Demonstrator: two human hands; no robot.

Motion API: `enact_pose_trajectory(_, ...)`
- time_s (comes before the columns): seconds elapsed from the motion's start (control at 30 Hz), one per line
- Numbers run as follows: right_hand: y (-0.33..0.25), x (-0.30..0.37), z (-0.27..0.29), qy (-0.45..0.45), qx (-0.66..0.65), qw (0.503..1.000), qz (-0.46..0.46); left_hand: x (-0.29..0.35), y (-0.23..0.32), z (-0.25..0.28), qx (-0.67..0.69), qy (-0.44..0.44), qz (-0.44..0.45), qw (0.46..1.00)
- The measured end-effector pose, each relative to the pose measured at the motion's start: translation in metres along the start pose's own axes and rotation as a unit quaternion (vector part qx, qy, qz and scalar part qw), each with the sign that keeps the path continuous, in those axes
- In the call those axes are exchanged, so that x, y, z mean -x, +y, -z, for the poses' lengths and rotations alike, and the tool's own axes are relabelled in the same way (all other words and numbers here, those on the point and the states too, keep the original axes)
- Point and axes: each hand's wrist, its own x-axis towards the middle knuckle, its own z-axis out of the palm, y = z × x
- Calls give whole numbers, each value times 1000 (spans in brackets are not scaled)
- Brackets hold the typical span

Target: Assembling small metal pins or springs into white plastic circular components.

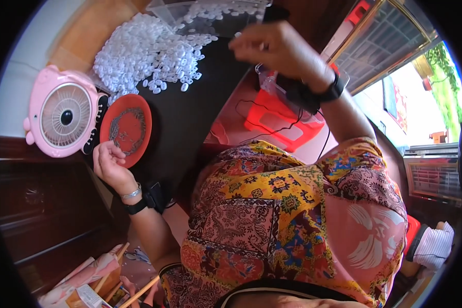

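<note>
My left hand point(110, 163) is at the near rim of a round red plate point(147, 120). Its fingers are curled together; whatever they pinch is too small to make out. Many thin grey metal pieces point(133, 139), like small pins, lie on the plate. My right hand point(262, 43) is raised over the far right edge of the dark table, fingers stretched to the left and slightly blurred. A small white plastic piece point(237, 35) shows right beside its fingertips; I cannot tell whether they touch. A large heap of similar white oval pieces point(138, 51) covers the far left of the table.
A pink fan point(65, 115) stands left of the plate. Behind the heap lies a clear plastic bag point(220, 13) with more white pieces. A red plastic stool point(282, 120) and dark cables are right of the table. Another person's striped sleeve point(434, 246) shows at lower right.
</note>
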Motion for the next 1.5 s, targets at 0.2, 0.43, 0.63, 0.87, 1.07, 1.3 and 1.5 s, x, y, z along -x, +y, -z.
enact_pose_trajectory(0.2, 20, 85, -49, -95, -121, 982, -110, 1, 8, 4, -67, -53, -12, 996)
enact_pose_trajectory(0.43, 47, 114, -114, -137, -98, 984, -65, 20, 46, 4, -202, -208, -12, 957)
enact_pose_trajectory(0.63, 79, 168, -136, -157, -68, 980, -99, 85, 17, 39, -322, -101, -150, 929)
enact_pose_trajectory(0.87, 96, 174, -185, -123, -45, 984, -117, 118, -50, 91, -428, -7, -208, 880)
enact_pose_trajectory(1.07, 134, 163, -250, -134, -103, 985, 28, 120, -36, 72, -474, -10, -175, 863)
enact_pose_trajectory(1.3, 228, 203, -406, -367, 168, 913, 58, 116, -11, 60, -541, -5, -109, 834)
enact_pose_trajectory(1.5, 202, 187, -458, -424, 48, 899, 97, 110, -17, 56, -590, -26, -26, 806)
